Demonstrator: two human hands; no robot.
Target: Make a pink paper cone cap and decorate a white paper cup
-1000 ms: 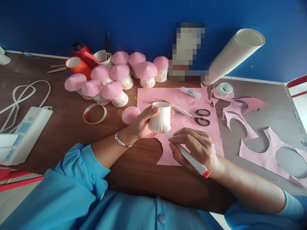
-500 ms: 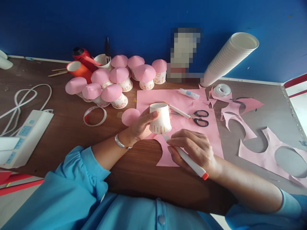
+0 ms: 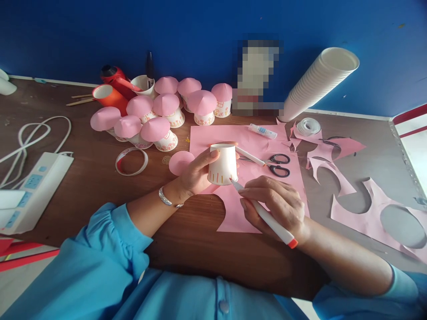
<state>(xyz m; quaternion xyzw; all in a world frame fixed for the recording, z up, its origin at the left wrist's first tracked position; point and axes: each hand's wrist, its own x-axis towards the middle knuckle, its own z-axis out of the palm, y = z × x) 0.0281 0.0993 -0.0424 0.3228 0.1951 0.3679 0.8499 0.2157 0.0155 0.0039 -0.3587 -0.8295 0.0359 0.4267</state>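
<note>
My left hand is closed around a white paper cup, its wide rim facing down and the thumb on its side. Short orange and yellow strokes run along the cup's lower edge. Between the fingers of my right hand is a white marker with an orange end. The marker's tip meets the cup near its lower right edge. Behind the cup, a second white marker lies on a pink paper sheet, close to black-handled scissors. A pink paper cone sits left of the cup.
Several cups with pink cone tops stand at back left, near a tape roll. A tall stack of paper cups leans at back right. Pink offcuts lie right; a power strip lies left.
My right hand has moved the marker slightly right along the cup's lower edge. The cup has turned a little in my left hand, shifting the strokes.
</note>
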